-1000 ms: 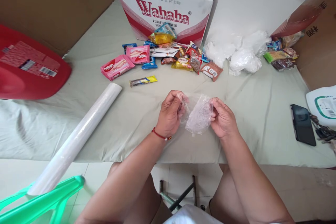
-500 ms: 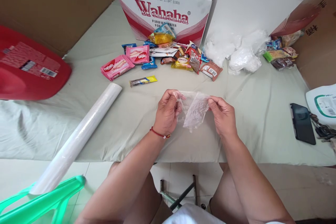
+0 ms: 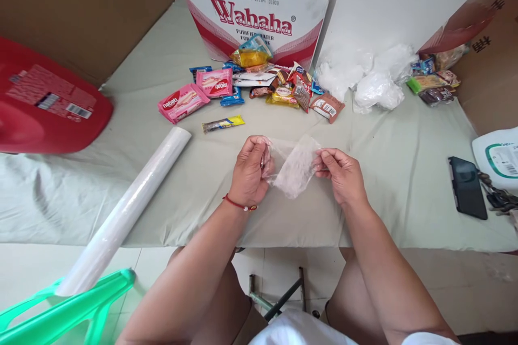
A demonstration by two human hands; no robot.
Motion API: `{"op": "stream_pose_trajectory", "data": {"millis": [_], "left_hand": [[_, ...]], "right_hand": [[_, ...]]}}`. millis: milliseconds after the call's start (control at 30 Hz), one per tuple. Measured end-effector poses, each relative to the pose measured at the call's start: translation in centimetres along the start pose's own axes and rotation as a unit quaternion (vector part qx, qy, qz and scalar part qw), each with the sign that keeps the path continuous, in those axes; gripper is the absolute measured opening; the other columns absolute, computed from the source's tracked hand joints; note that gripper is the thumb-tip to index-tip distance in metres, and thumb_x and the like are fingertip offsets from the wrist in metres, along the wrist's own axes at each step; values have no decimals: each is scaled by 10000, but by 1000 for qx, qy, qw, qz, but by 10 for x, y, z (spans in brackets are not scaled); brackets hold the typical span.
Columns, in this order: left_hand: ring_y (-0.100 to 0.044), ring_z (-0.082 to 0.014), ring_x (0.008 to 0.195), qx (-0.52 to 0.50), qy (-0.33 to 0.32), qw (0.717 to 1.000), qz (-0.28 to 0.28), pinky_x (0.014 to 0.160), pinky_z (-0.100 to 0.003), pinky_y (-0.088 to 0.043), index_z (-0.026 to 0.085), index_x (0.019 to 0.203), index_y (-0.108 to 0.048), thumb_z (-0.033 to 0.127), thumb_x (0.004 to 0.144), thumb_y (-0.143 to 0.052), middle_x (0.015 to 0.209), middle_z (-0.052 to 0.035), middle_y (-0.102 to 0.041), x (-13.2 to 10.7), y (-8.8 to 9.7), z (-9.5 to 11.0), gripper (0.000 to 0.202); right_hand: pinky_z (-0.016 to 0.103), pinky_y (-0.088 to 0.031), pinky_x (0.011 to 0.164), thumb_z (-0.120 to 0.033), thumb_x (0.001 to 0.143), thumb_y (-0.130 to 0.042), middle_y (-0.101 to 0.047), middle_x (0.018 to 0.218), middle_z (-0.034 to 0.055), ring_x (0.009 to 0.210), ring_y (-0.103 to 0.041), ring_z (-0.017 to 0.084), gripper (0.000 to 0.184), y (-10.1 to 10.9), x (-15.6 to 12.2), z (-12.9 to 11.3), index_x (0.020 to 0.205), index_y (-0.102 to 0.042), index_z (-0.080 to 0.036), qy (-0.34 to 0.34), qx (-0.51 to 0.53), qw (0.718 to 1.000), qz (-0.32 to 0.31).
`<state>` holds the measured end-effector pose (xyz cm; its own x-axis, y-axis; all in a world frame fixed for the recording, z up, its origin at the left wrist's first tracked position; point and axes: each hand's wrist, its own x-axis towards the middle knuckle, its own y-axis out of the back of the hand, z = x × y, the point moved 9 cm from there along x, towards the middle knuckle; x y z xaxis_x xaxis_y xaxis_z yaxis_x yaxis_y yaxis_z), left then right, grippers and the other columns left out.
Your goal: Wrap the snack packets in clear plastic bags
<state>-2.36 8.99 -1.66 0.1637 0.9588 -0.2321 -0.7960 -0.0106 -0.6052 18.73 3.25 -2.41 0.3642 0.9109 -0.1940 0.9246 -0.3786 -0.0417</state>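
Left grip (image 3: 247,170) and right grip (image 3: 347,172) each pinch a side of this thin, clear, crinkled plastic film (image 3: 298,166), spread between them over the pale green cloth-covered surface (image 3: 388,183); too hard a tug could tear it, a slack pinch could let it slip!
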Motion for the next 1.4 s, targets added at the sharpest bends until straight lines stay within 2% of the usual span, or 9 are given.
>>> {"op": "stream_pose_trajectory", "data": {"millis": [300,533,667,733,833,900,1000,1133,1400], "left_hand": [[-298,-32,445,23,-12,998,56,376,-133,-255,203,804,-570,422,761,-871,611,84,-432,0,22,18,374],[-296,-42,425,72,-2,993,91,362,-146,-262,203,803,-576,370,829,-792,577,84,-434,0,42,25,274],[-295,-51,424,100,-22,987,121,348,-149,-264,202,779,-572,340,861,-747,554,85,-415,-2,49,27,237],[-296,-54,433,112,-33,985,127,347,-145,-271,203,771,-569,341,864,-745,554,87,-401,-3,49,27,242],[-292,-56,437,122,-37,985,119,350,-145,-285,207,771,-566,365,867,-745,557,89,-394,-4,45,22,258],[-284,-56,428,125,-37,984,117,351,-149,-290,210,777,-566,392,873,-741,553,93,-386,-4,44,19,271],[-280,-56,415,131,-48,982,126,355,-155,-295,216,784,-559,436,874,-745,545,101,-366,-3,44,17,301],[-290,-61,430,141,-76,980,115,367,-159,-292,221,788,-557,478,870,-754,559,97,-369,-4,41,18,334],[-378,-73,390,259,-96,958,75,397,-198,-306,237,862,-587,506,937,-664,569,102,-384,-13,30,25,290]], "right_hand": [[289,-624,658,-535,671,-908,-720,822,15,688,-675,141,427,22,14,-5,823,-667,-218,-38,135,990,30],[216,-423,416,-478,582,-948,-586,630,-35,462,-458,69,445,65,27,-14,820,-717,-181,-76,9,997,17],[255,-432,476,-452,648,-893,-596,634,-13,502,-468,97,358,87,34,-14,820,-727,-186,-81,-128,988,28],[307,-490,599,-426,734,-834,-642,729,27,615,-541,146,261,93,33,-30,828,-722,-210,-2,-237,968,84],[379,-499,776,-461,918,-674,-674,902,77,794,-589,212,224,79,12,-70,843,-696,-252,185,-325,913,166],[396,-484,798,-537,1004,-536,-672,904,83,829,-597,232,361,50,-1,-77,830,-691,-260,239,-322,910,107],[397,-469,794,-629,1019,-452,-657,818,69,855,-585,248,503,0,-17,-61,799,-715,-262,223,-348,909,-47],[398,-471,778,-612,935,-627,-662,832,79,896,-527,269,384,-34,-32,-33,846,-760,-263,178,-402,890,-122],[431,-479,999,-372,950,-647,-694,1074,44,1089,-610,242,134,-18,-26,-49,923,-739,-280,200,-257,943,-68]]}}
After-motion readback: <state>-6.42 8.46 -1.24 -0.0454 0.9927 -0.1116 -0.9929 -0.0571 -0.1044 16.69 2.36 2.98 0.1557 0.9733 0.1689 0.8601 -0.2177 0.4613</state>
